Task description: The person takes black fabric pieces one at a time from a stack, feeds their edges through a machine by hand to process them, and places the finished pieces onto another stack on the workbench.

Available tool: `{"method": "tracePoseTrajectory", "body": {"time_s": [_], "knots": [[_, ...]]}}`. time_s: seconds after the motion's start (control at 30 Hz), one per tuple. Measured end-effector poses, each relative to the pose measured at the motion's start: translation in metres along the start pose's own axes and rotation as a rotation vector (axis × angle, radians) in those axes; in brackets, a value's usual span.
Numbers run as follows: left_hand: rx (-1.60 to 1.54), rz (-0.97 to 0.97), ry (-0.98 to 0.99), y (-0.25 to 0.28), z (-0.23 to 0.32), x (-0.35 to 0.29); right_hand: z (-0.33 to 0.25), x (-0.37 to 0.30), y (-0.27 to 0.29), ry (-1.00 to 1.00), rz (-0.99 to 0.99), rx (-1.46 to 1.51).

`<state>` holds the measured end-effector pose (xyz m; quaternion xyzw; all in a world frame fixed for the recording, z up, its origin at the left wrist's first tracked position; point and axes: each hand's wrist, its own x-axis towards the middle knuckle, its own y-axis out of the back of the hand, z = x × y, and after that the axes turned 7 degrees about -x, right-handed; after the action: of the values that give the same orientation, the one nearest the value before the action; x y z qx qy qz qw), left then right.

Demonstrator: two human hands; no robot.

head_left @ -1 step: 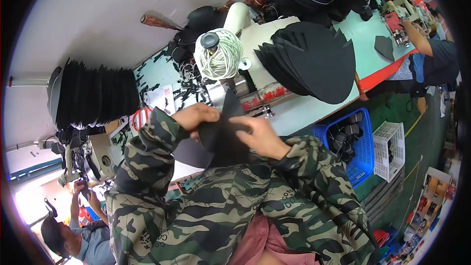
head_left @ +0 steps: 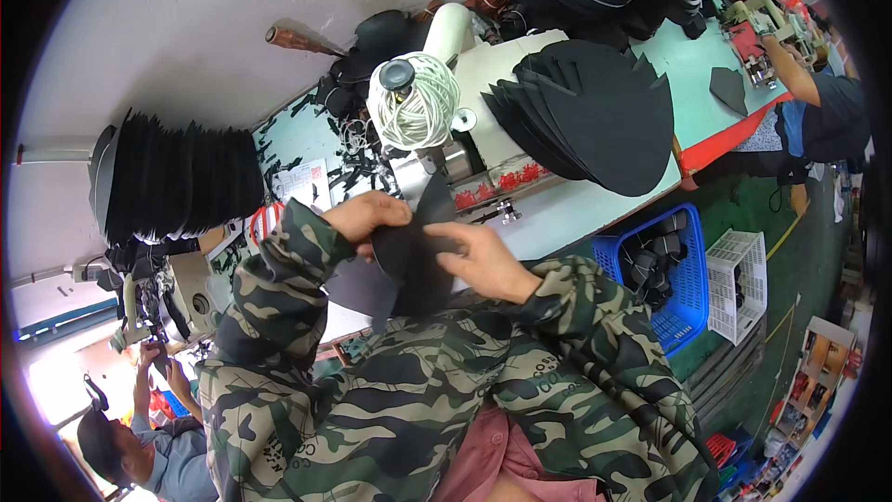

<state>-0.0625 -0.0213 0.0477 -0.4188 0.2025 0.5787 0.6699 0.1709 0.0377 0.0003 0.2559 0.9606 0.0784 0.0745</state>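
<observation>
Both hands, left hand (head_left: pixel 367 216) and right hand (head_left: pixel 483 258), fingers pinching one black fabric piece (head_left: pixel 413 246) above the worktop (head_left: pixel 567 209), near the sewing machine (head_left: pixel 446 112). Stack of black pieces (head_left: pixel 595 112) looks unsewn; work seems midway.

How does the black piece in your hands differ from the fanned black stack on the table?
The held piece is a single sheet, gripped by the left hand and right hand; the fanned stack is many overlapping pieces lying untouched on the table. The held piece sits close to the body, the stack farther right. Both are flat, black and curved-edged.
</observation>
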Motion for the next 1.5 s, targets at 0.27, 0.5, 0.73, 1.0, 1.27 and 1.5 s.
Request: {"method": "tracePoseTrajectory", "body": {"time_s": [0.27, 0.5, 0.73, 1.0, 1.27, 1.5], "knots": [[0.017, 0.200, 0.067, 0.017, 0.019, -0.002, -0.013, 0.014, -0.024, -0.184, -0.111, 0.434], [0.097, 0.023, -0.017, 0.036, 0.030, 0.027, -0.007, 0.017, -0.017, -0.177, 0.036, 0.509], [0.466, 0.169, -0.370, -0.043, 0.012, 0.037, -0.008, 0.015, 0.061, 0.023, 0.073, -0.392], [0.341, 0.061, -0.230, -0.040, -0.011, 0.016, -0.046, -0.029, 0.118, -0.060, 0.465, -0.219], [0.495, 0.486, -0.178, -0.023, 0.011, 0.036, -0.043, 0.016, 0.084, 0.178, 0.446, -0.423], [0.229, 0.412, -0.383, -0.016, -0.012, 0.048, -0.076, 0.009, 0.127, 0.141, 0.639, -0.431]]}}
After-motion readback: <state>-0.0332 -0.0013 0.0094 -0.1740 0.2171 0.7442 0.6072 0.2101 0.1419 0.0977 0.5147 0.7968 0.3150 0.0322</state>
